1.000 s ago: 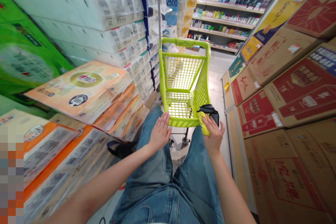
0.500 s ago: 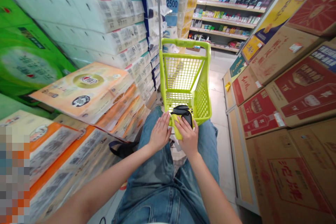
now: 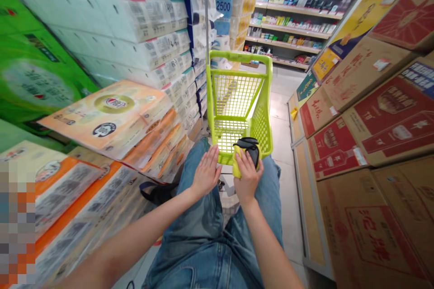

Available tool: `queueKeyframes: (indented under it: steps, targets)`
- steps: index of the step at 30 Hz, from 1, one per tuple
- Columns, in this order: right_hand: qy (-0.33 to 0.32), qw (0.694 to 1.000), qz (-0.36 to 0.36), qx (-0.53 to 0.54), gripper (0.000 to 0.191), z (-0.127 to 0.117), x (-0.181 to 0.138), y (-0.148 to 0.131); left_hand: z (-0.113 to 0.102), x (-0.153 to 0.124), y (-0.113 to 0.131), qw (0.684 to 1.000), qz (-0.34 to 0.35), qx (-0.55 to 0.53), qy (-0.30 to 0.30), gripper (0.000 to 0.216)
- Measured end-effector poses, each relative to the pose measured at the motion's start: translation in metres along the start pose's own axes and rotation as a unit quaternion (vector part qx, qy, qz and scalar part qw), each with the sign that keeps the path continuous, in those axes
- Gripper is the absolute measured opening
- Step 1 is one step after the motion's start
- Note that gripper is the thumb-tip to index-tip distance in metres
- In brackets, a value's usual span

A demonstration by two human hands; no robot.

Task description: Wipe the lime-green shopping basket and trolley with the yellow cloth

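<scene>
From here, I have the right hand (image 3: 247, 177) holding the cloth (image 3: 251, 146) at the cart's (image 3: 240, 57) near edge; the left hand's (image 3: 206, 172) fingers are straight. It looks soft, light: I'd grab its middle.

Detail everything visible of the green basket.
The lime-green basket looks like plastic, with gridded walls and floor. Its open top faces the camera; a caster shows beneath. It stands before the person's legs. The right hand holds a yellow-and-dark cloth against its near edge; the left hand is at its near-left corner.
</scene>
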State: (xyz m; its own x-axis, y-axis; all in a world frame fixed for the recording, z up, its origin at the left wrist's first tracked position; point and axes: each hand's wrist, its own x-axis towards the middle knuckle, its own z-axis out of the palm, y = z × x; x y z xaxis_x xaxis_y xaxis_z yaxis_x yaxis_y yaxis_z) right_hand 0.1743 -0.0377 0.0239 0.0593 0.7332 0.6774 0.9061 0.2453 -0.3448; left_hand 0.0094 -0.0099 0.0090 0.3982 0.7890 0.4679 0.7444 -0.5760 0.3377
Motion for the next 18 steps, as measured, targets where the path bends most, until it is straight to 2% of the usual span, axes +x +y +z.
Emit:
queueKeyframes:
  steps: [3, 6, 10, 14, 16, 18]
  targets:
    - [-0.035, 0.999, -0.024, 0.032, 0.048, 0.015, 0.001, -0.036, -0.003, -0.001, -0.002, 1.000, 0.010, -0.010, -0.009, 0.069]
    - [-0.065, 0.995, -0.059, 0.039, 0.051, 0.012, 0.003, -0.034, -0.004, -0.001, -0.003, 1.000, 0.010, -0.011, -0.013, 0.068]
    - [-0.077, 0.993, -0.085, 0.006, 0.057, -0.014, 0.001, 0.020, -0.002, -0.001, -0.003, 1.000, 0.006, 0.002, -0.001, 0.065]
    - [-0.027, 0.997, -0.054, -0.040, 0.053, -0.040, 0.002, 0.085, 0.001, 0.000, -0.002, 1.000, 0.011, 0.000, 0.005, 0.065]
    - [-0.002, 0.999, -0.033, -0.036, 0.048, -0.042, 0.003, 0.100, 0.002, 0.001, -0.001, 1.000, 0.011, -0.001, 0.005, 0.065]
    - [0.034, 0.999, 0.000, -0.028, 0.045, -0.037, 0.002, 0.095, 0.003, 0.002, 0.001, 1.000, 0.008, 0.001, 0.005, 0.065]
